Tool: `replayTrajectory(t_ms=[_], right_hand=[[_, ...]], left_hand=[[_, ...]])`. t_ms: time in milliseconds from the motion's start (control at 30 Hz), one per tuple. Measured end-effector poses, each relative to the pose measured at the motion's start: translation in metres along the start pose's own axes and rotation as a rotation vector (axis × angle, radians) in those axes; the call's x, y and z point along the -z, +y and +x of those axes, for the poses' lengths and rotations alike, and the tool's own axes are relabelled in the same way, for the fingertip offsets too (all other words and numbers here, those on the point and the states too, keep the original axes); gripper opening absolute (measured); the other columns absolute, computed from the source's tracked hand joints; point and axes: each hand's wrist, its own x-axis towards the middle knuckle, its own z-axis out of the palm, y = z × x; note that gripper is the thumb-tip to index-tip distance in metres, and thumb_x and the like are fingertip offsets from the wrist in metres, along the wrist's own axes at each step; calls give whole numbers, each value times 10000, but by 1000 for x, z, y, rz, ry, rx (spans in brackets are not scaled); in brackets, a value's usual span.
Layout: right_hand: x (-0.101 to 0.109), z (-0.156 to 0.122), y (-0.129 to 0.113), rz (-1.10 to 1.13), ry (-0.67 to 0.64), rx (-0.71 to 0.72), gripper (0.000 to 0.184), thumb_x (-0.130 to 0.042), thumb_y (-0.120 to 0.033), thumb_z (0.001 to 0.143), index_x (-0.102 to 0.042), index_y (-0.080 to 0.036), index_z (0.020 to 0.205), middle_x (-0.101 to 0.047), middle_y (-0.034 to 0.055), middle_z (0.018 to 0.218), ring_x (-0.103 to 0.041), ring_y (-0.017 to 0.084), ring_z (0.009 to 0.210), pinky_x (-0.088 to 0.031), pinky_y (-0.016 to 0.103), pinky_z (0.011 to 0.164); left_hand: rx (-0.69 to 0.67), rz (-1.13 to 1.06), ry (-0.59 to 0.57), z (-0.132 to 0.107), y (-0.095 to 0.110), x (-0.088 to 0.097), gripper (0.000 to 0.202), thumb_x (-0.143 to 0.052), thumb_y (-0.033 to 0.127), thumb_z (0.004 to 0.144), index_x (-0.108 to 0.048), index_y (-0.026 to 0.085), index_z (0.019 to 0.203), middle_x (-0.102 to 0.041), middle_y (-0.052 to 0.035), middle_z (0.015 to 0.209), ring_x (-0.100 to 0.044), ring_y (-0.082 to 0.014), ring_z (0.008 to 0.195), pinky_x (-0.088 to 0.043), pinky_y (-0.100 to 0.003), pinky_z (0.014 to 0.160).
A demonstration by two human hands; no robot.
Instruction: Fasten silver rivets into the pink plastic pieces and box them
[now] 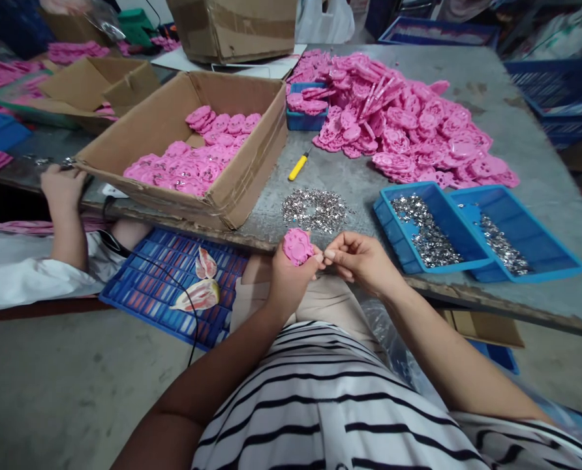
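Observation:
My left hand (291,277) holds a pink molded plastic piece (297,247) just off the table's front edge, over my lap. Close against it, my right hand (357,260) is closed in a pinch at the side of the piece. Whatever sits between those fingertips is too small to make out. Just beyond both hands lies a loose heap of small shiny metal parts (315,209) on the grey table (266,202). To the right, a blue tray (460,264) contains more metal parts, and a second blue tray (560,266) overlaps it.
A cardboard box (252,186) of pink pieces stands left. A yellow-handled tool (298,167) lies beyond the metal heap. Farther back are a large pink pile (408,124) and a small blue bin (305,121). Another person's hand (63,186) rests at the left. Fruit peel (200,295) lies on a blue crate (158,261).

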Motion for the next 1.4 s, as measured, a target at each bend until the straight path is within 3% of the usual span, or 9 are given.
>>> replayTrajectory(t_ms=[167,367,533,667,833,967,1100,1233,1400], right_hand=[[5,-1,-3,-168,-38,38,319,-781,-403,645,-585,-152,665,-653,0,573,-380,36,356,-250,187,338],[8,-2,-11,-385,-164,94,248,-695,-379,746,-618,-151,688,-660,13,600,-439,52,443,-297,181,395],[4,-3,-5,-145,3,-7,415,-722,-554,667,-566,-169,686,-621,-11,602,-389,47,358,-271,207,346],[1,-2,1,-179,65,-6,414,-771,-520,608,-573,-162,665,-506,-57,487,-356,52,390,-243,203,374],[2,0,3,-224,59,54,349,-713,-484,671,-583,-162,632,-500,-44,520,-358,66,471,-289,221,457],[0,0,2,-241,185,178,271,-714,-419,694,-610,-178,626,-596,31,777,-546,149,746,-444,300,682],[-9,-4,7,-275,239,267,224,-713,-366,719,-628,-188,613,-585,85,1042,-508,242,1143,-402,407,966],[-20,-8,15,-235,251,267,208,-709,-360,734,-632,-192,637,-567,93,1112,-500,248,1180,-353,442,1041],[-27,-8,17,-203,231,281,224,-698,-384,764,-626,-201,655,-591,83,1123,-517,243,1162,-357,456,1049]], left_hand=[[58,42,-19,1,6,2,426,-686,135,586,-565,156,993,-629,34,689,-577,-94,501,-406,-168,388],[265,-35,-156,3,13,5,450,-663,150,515,-554,142,952,-596,47,615,-580,-114,466,-381,-176,347],[186,-59,-69,3,11,3,420,-656,141,549,-527,156,949,-597,55,629,-556,-88,469,-372,-159,359],[149,-67,-42,3,9,1,427,-672,126,563,-532,148,965,-599,55,638,-568,-89,473,-382,-161,376],[121,-139,-91,4,4,2,466,-757,171,581,-554,154,1001,-623,36,678,-597,-109,508,-421,-179,406],[68,-406,-163,2,1,4,480,-700,450,748,-550,182,1117,-674,-35,836,-679,-193,804,-541,-263,622],[26,-551,-162,-1,-1,4,443,-651,465,819,-556,213,1171,-672,-43,933,-636,-217,1047,-511,-342,913],[13,-599,-148,-4,-3,3,409,-608,426,867,-546,235,1223,-659,-38,984,-617,-217,1107,-432,-386,1042],[7,-634,-185,-5,-6,1,438,-584,420,885,-519,233,1275,-654,-67,1117,-583,-218,1180,-386,-395,1097]])
